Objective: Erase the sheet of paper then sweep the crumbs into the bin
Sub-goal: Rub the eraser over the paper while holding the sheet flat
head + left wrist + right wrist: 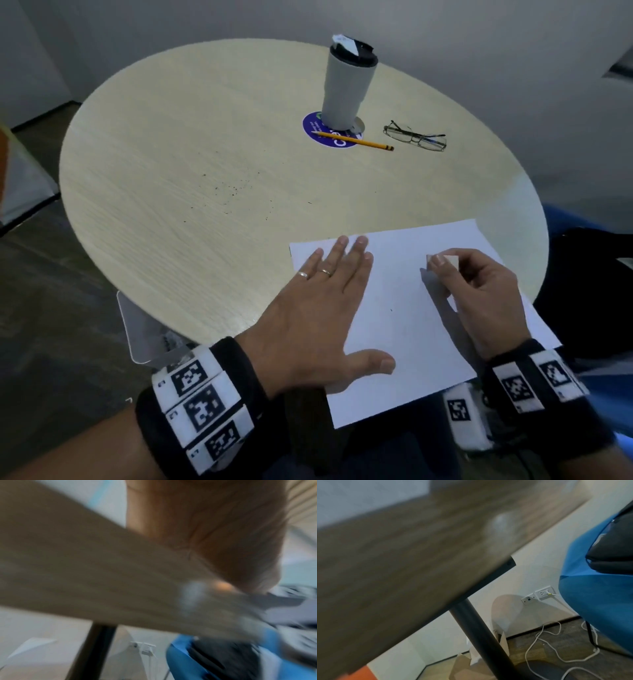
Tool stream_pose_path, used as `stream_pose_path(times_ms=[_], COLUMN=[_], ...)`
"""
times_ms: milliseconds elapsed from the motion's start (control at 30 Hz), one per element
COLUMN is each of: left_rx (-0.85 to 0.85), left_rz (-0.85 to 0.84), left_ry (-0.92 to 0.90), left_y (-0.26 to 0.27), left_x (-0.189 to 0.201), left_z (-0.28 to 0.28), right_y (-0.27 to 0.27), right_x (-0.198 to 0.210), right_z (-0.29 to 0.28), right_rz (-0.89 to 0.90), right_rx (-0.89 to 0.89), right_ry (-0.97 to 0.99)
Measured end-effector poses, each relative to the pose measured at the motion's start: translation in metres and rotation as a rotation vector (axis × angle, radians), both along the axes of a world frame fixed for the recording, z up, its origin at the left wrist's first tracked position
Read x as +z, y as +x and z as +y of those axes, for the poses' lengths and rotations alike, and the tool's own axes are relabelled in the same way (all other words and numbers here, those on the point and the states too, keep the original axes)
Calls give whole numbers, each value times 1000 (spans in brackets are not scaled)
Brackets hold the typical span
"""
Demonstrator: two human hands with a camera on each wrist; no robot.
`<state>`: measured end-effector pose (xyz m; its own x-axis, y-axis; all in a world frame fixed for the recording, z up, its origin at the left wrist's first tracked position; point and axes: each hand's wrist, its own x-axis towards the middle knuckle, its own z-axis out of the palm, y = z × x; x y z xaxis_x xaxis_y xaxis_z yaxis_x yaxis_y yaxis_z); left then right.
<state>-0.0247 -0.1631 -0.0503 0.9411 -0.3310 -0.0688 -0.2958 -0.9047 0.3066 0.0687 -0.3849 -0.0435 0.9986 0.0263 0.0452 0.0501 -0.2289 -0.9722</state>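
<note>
The left hand (317, 301) is lying flat with straight fingers on the sheet of paper (407, 318), which is sitting at the near edge of the round table (171, 178). The right hand (479, 294) is pinching a small white eraser (445, 261) just above the paper. Dark crumbs (229, 192) are lying on the table, left of the paper.

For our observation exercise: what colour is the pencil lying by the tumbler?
The wooden hexagonal pencil is yellow, dark-tipped at its right end; head view shows it best.
</note>
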Motion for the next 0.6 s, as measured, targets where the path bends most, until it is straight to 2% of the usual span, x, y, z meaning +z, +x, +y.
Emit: stream_pose_path(times_ms=[133,200,267,333,467,533,600], left_rx=[-431,-475,-435,-320,83,249,206], left_rz=[-82,-71,33,192,321,353,351], left_ry=[44,81,115,214,457,515,487], left_y=[-14,-12,-1,16,52,64,71], left_x=[-7,-6,2,12,25,35,45], left_z=[-31,-34,-25,-2,52,57,36], right_y=[0,1,0,2,8,9,11], right_x=[0,-4,-5,-6,-13,-16,-16], right_z=[-3,-6,-6,-7,-9,-10,-11], right_rz=[-19,-10,-2,8,73,86,93], right_rx=[32,60,71,63,85,91,94], right_ry=[-30,-28,-21,20,110,155,195])
